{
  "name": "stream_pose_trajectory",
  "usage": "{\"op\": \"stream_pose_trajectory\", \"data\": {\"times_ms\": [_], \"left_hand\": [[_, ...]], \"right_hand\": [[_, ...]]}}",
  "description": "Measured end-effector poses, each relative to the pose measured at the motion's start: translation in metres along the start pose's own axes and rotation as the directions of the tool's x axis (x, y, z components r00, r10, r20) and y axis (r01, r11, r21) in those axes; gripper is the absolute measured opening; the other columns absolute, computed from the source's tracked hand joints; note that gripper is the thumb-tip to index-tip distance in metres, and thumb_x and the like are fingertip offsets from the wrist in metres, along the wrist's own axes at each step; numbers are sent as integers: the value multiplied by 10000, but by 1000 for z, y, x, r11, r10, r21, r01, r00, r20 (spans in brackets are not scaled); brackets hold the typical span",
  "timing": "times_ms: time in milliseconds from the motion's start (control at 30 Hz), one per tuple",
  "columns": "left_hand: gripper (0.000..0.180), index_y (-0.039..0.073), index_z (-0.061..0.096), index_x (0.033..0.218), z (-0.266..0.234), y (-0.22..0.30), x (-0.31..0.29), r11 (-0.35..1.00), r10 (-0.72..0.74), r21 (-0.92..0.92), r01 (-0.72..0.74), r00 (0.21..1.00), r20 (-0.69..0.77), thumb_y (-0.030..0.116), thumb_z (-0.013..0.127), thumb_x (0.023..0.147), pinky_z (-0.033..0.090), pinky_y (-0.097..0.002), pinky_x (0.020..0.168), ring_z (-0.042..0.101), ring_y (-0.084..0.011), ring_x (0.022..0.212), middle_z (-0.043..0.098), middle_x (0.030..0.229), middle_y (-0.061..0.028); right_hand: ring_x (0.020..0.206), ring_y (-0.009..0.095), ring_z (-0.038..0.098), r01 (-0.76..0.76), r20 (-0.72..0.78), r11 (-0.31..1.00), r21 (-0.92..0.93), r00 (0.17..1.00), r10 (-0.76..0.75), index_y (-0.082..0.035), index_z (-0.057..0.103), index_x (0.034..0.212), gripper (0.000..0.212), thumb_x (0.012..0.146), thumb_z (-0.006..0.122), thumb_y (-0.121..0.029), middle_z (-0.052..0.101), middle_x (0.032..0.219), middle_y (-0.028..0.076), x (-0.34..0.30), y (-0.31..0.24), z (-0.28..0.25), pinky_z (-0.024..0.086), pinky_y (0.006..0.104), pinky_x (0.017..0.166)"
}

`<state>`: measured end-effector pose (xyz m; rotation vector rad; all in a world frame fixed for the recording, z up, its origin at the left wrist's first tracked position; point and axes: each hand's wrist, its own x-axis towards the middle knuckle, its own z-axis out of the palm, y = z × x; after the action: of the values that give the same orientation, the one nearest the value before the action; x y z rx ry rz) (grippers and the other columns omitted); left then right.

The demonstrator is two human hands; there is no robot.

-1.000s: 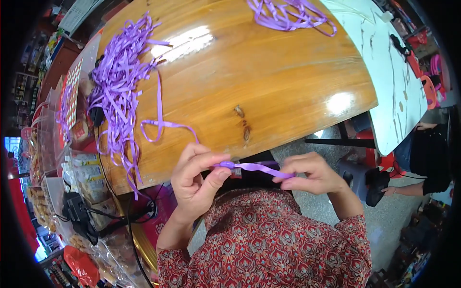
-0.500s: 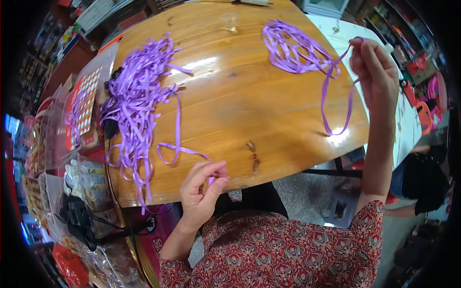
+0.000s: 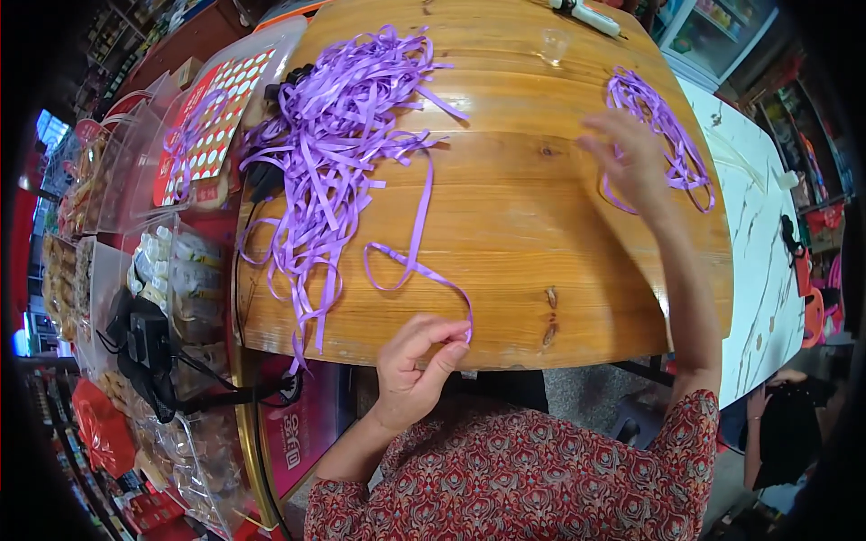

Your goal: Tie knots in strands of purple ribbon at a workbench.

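Glossy wooden table (image 3: 505,243) — on top, purple ribbon heap (image 3: 338,113), looped purple bundle (image 3: 666,122), clear cup (image 3: 554,47)

Before me: one glossy wooden worktop (image 3: 505,225), bearing a large tangled heap of purple ribbon (image 3: 347,99) at left, a smaller looped bundle (image 3: 658,101) at right and a clear cup (image 3: 554,47) toward the far side. Left hand (image 3: 410,370), at the near edge: thumb and forefinger in a pinched grip on a loose ribbon strand (image 3: 419,221). Right hand (image 3: 631,162), blurred: fingers parted, just beside the looped bundle.
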<state>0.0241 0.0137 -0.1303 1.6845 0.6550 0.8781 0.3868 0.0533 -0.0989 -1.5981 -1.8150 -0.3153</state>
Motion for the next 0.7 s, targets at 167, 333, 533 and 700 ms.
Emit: {"op": "stream_pose_trajectory", "data": {"times_ms": [167,333,533,700], "left_hand": [[124,-21,661,948,2,7,-3,993,-87,-84,82,995,-55,0,667,826,468,-265,703,599,-171,783,625,861,-91],[109,-28,660,915,-3,15,-8,999,-15,-48,11,997,-76,13,688,818,432,-244,657,563,-148,746,613,839,-78],[117,-20,666,925,-16,16,-12,996,-3,-93,-5,996,-91,7,691,813,420,-236,641,557,-141,738,612,844,-82],[113,-23,661,926,-23,22,-11,990,-69,-124,62,996,-49,8,685,820,426,-231,620,552,-131,723,610,852,-81]], "right_hand": [[793,293,598,177,65,962,206,979,-194,-54,656,827,97,780,699,-127,627,842,103,30,-60,80,476,387,682],[810,296,567,102,-45,988,115,994,-98,-75,654,794,136,765,713,-193,596,816,93,72,-103,139,448,408,724],[803,274,593,77,68,997,-16,995,-75,-64,679,795,130,799,691,-193,619,821,98,83,-92,152,471,377,714],[775,132,623,-284,216,862,420,954,210,-42,685,884,173,888,637,-208,679,896,61,95,-94,102,489,265,712]]}}
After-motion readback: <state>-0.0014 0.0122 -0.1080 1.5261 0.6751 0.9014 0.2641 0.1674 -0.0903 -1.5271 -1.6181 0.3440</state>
